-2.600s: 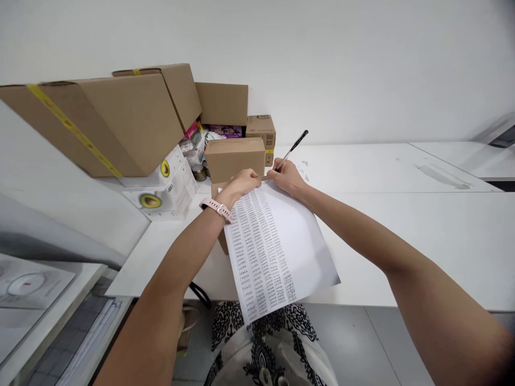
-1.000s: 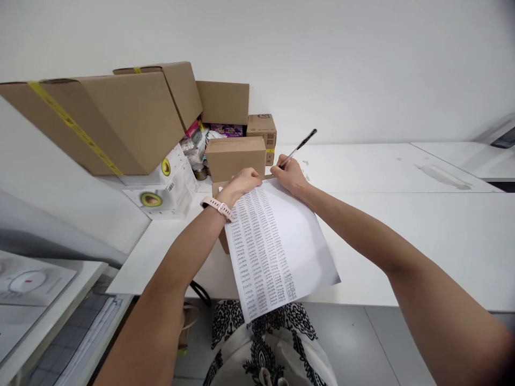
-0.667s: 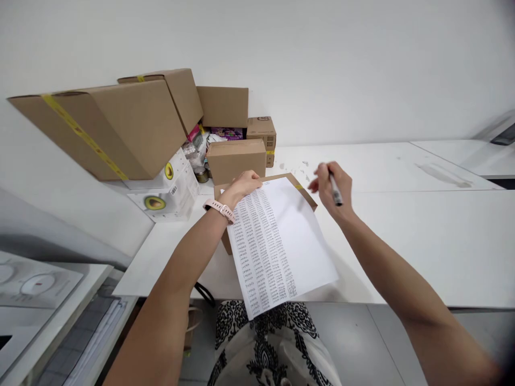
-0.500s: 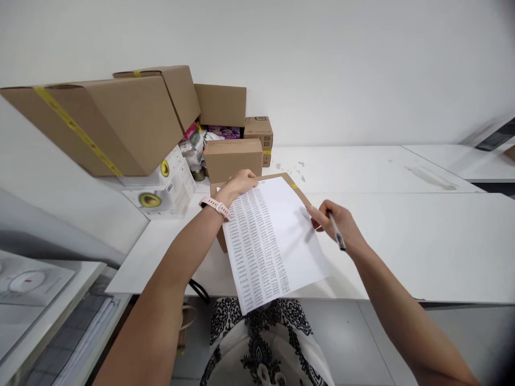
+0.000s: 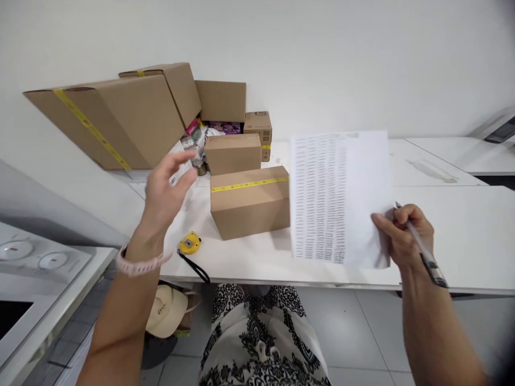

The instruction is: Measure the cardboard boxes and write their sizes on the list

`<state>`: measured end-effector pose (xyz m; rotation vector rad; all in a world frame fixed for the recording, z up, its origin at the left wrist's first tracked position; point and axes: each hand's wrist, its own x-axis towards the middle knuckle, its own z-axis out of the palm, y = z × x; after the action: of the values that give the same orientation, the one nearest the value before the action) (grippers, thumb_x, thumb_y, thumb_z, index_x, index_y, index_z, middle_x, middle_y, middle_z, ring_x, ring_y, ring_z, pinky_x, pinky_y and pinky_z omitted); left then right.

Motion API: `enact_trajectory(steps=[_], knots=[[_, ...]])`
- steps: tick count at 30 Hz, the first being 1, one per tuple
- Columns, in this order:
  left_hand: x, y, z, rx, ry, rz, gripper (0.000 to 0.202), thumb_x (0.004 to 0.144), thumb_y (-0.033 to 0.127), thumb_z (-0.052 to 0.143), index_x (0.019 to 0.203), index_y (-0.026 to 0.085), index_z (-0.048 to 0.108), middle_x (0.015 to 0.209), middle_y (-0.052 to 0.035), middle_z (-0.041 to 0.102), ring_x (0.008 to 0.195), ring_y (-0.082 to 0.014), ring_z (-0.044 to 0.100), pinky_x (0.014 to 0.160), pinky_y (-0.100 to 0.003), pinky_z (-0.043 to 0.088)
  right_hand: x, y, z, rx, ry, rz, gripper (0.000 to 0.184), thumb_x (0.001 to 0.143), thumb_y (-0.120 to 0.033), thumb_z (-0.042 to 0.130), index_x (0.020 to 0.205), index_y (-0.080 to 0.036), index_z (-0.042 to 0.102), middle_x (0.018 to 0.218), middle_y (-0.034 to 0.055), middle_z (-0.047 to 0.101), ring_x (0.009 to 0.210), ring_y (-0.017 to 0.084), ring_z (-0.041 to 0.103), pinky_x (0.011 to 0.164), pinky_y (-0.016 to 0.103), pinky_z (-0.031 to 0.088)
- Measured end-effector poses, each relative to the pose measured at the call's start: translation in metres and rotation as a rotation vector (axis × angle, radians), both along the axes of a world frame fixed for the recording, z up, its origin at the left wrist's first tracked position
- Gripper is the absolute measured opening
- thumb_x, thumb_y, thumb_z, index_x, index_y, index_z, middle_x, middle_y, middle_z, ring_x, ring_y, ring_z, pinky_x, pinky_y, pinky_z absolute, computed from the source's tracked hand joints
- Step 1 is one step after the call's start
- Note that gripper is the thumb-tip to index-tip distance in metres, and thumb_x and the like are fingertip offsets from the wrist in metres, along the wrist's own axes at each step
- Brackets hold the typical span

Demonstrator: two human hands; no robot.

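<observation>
My right hand [image 5: 410, 233] grips a printed paper sheet [image 5: 340, 198] by its lower right side, thumb on top. A pen [image 5: 422, 246] is tucked between the fingers of that same hand. Columns of small print fill the left half of the sheet, too fine to read. My left hand [image 5: 167, 187], with a pink band on the wrist, hovers empty at the left with its fingers apart. Between the hands a taped cardboard box [image 5: 253, 206] lies on the white table [image 5: 450, 230]. A yellow tape measure [image 5: 190, 243] with a black strap sits near the front edge.
Large cardboard boxes [image 5: 137, 118] are stacked at the left. Behind the taped box stand a smaller carton [image 5: 233, 155] and an open box [image 5: 221, 102] with packaged goods beside it. A cream cap [image 5: 167, 311] is below the table, near a white appliance [image 5: 44, 262].
My left hand has let go of the sheet and moved left. My right hand has carried the sheet and pen to the right, uncovering the taped box and the tape measure.
</observation>
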<state>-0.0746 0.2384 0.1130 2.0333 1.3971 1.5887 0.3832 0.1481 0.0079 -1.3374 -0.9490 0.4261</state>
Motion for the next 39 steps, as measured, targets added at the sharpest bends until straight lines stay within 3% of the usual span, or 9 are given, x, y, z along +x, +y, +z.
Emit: enact_trajectory(steps=[4, 7, 12, 19, 24, 26, 31, 36, 39], knots=[[-0.056, -0.058, -0.078, -0.198, 0.101, 0.289, 0.03, 0.088, 0.036, 0.064, 0.116, 0.027, 0.069, 0.126, -0.0037, 0.072, 0.121, -0.0268, 0.063, 0.11, -0.044, 0.045, 0.045, -0.01, -0.052, -0.282, 0.058, -0.008, 0.054, 0.055, -0.046, 0.089, 0.064, -0.03, 0.038, 0.062, -0.0031, 0.033, 0.05, 0.015, 0.03, 0.053, 0.039, 0.021], [-0.073, -0.071, -0.137, -0.412, 0.195, 0.39, 0.037, 0.086, 0.041, 0.061, 0.12, 0.027, 0.065, 0.134, -0.008, 0.067, 0.129, -0.0305, 0.056, 0.109, -0.045, 0.046, 0.061, -0.009, -0.084, -0.529, -0.203, 0.013, 0.047, 0.06, -0.049, 0.082, 0.063, -0.03, 0.039, 0.058, 0.0002, 0.042, 0.05, 0.02, 0.038, 0.053, 0.04, 0.029], [-0.063, -0.066, -0.18, -0.634, 0.334, 0.356, 0.063, 0.079, 0.043, 0.068, 0.136, 0.019, 0.054, 0.147, -0.0153, 0.056, 0.141, -0.0353, 0.044, 0.118, -0.047, 0.033, 0.06, 0.008, -0.105, -0.782, -0.942, -0.145, 0.02, 0.088, -0.044, 0.055, 0.079, -0.029, 0.049, 0.093, 0.018, 0.067, 0.09, 0.037, 0.062, 0.062, 0.045, 0.038], [-0.055, -0.054, -0.189, -0.698, 0.26, 0.379, 0.053, 0.075, 0.028, 0.068, 0.127, 0.019, 0.065, 0.135, -0.0173, 0.064, 0.133, -0.0423, 0.049, 0.112, -0.054, 0.036, 0.038, 0.034, -0.109, -0.855, -1.268, 0.019, 0.039, 0.091, -0.011, 0.04, 0.122, -0.015, 0.064, 0.109, 0.0191, 0.071, 0.103, 0.035, 0.067, 0.092, 0.049, 0.043], [-0.059, -0.059, -0.185, -0.671, 0.116, 0.387, 0.061, 0.079, 0.041, 0.066, 0.133, 0.014, 0.061, 0.122, -0.0182, 0.069, 0.125, -0.0388, 0.057, 0.106, -0.051, 0.044, 0.023, 0.037, -0.102, -0.731, -1.079, 0.031, 0.06, 0.087, -0.011, 0.043, 0.146, -0.013, 0.054, 0.113, 0.0213, 0.071, 0.105, 0.037, 0.067, 0.093, 0.054, 0.047], [-0.06, -0.067, -0.177, -0.697, -0.019, 0.291, 0.068, 0.084, 0.051, 0.059, 0.138, 0.011, 0.057, 0.118, -0.0169, 0.072, 0.114, -0.0334, 0.066, 0.098, -0.045, 0.051, 0.008, 0.039, -0.097, -0.6, -0.818, 0.142, 0.058, 0.086, -0.014, 0.045, 0.143, -0.012, 0.056, 0.118, 0.0196, 0.071, 0.107, 0.034, 0.067, 0.093, 0.051, 0.051], [-0.054, -0.079, -0.159, -0.916, -0.521, -0.241, 0.094, 0.076, 0.048, 0.077, 0.155, 0.012, 0.043, 0.12, -0.0135, 0.074, 0.109, -0.0269, 0.069, 0.099, -0.038, 0.05, -0.048, 0.055, -0.088, -0.392, -0.253, 0.508, 0.062, 0.082, -0.022, 0.056, 0.145, -0.021, 0.055, 0.143, 0.0139, 0.062, 0.127, 0.029, 0.061, 0.108, 0.049, 0.049], [-0.037, -0.062, -0.159, -1.031, -0.536, -0.428, 0.1, 0.069, 0.04, 0.085, 0.155, 0.012, 0.044, 0.118, -0.0143, 0.075, 0.102, -0.0262, 0.07, 0.088, -0.033, 0.05, -0.092, 0.067, -0.071, -0.349, -0.085, 0.745, 0.069, 0.083, -0.03, 0.065, 0.15, -0.03, 0.05, 0.149, 0.0091, 0.057, 0.137, 0.031, 0.052, 0.112, 0.052, 0.045], [-0.035, -0.055, -0.146, -0.998, -0.556, -0.453, 0.088, 0.066, 0.04, 0.087, 0.144, 0.012, 0.058, 0.115, -0.0145, 0.076, 0.097, -0.026, 0.071, 0.085, -0.033, 0.051, -0.103, 0.061, -0.049, -0.265, -0.122, 0.701, 0.064, 0.087, -0.047, 0.068, 0.146, -0.028, 0.054, 0.139, 0.0126, 0.062, 0.123, 0.032, 0.059, 0.1, 0.05, 0.054]])
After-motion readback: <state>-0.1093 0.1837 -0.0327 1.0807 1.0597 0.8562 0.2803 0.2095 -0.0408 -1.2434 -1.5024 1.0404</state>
